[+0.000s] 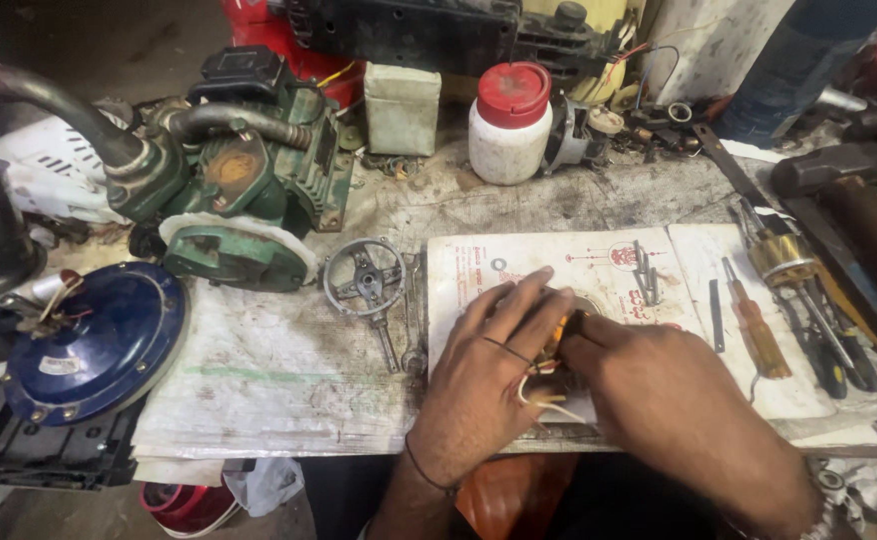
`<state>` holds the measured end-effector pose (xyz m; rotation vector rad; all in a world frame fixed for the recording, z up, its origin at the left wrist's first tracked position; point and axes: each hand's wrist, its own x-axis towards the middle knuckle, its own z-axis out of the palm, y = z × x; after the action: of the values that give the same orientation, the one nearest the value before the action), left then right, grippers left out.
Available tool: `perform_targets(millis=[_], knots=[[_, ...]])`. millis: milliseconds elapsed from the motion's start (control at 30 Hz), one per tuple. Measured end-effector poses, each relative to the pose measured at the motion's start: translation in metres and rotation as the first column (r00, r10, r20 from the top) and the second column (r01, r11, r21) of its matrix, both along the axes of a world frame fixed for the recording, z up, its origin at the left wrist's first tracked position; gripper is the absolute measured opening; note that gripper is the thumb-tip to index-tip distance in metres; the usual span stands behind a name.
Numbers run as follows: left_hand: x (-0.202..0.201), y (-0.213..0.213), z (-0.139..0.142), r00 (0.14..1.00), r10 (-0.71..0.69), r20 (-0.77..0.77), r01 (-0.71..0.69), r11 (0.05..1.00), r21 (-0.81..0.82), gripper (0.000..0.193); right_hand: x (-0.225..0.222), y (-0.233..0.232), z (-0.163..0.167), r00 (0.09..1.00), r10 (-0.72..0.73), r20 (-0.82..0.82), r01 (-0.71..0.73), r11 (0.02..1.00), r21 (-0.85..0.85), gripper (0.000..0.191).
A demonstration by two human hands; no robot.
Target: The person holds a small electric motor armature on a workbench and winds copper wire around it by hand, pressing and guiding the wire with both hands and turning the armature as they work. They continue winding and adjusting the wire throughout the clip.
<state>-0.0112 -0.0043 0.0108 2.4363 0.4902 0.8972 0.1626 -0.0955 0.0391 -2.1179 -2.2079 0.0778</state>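
Both hands close over a small copper-wound coil part (pixel 559 335) lying on a printed paper sheet (pixel 559 262) near the front middle of the tabletop (pixel 289 370): the left hand (pixel 484 385) covers it with fingers spread flat, and the right hand (pixel 659 385) pinches its edge from three o'clock. Judging by the loose pale wires (pixel 539 400) at six o'clock, the winding is being handled, calling for a steady grip; an orange-handled screwdriver (pixel 759 325) lies at three o'clock.

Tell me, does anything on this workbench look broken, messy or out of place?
Nothing looks spilled. The green engine sits dirty and partly dismantled, and a blue round cover lies loose nearby. Both hands, left hand and right hand, cover a small part with loose wires.
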Motion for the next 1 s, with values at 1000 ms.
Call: perform_targets(millis=[1000], knots=[[-0.004,0.002,-0.001,0.997,-0.058,0.043,0.058,0.998,-0.01,0.077,-0.007,0.001,0.006,0.999,0.048,0.0,-0.048,0.999,0.017,0.033]])
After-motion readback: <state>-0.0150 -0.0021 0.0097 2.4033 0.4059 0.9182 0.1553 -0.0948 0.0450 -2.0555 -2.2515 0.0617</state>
